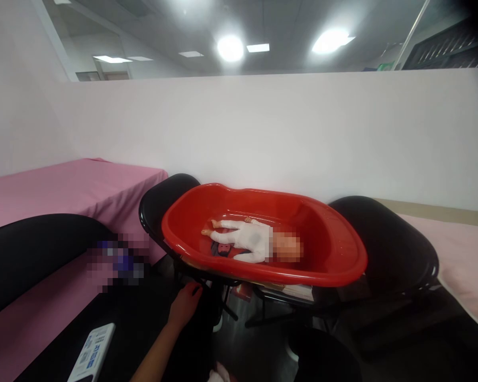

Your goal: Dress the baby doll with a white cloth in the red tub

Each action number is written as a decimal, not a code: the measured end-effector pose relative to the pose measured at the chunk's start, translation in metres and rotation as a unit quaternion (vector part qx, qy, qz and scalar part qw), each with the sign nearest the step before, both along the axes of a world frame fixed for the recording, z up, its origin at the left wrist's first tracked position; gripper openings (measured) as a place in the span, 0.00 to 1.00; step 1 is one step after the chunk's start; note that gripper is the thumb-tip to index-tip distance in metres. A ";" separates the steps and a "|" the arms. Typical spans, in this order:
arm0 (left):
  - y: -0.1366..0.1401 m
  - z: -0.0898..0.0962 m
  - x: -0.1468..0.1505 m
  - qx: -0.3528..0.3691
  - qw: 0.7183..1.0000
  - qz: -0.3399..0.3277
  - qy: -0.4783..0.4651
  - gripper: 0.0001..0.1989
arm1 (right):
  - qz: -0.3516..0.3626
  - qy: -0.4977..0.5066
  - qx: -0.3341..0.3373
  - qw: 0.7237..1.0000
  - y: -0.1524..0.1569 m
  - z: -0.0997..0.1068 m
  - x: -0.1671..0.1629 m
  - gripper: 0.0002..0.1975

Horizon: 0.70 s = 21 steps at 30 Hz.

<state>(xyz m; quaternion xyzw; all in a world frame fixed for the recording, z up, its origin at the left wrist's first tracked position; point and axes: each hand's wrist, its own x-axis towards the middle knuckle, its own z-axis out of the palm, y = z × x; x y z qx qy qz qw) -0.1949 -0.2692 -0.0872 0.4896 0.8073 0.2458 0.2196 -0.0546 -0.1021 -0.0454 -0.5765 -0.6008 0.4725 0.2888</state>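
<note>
A red plastic baby tub rests across two black chairs. A doll in white clothes lies on its back inside the tub, legs pointing left. My left hand reaches up from the bottom of the view, just below the tub's near left rim, with its fingers curled against the dark chair edge. Whether it grips anything is hidden by the dark. My right hand is out of view.
Left black chair and right black chair carry the tub. A pink-covered bed stands at the left, another pink surface at the right. A white labelled device lies near my arm. A white partition closes the back.
</note>
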 end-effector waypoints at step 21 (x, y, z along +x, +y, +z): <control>0.002 -0.004 -0.002 -0.005 1.000 0.001 0.006 0.17 | -0.002 -0.013 -0.012 1.000 -0.014 -0.007 0.007 0.24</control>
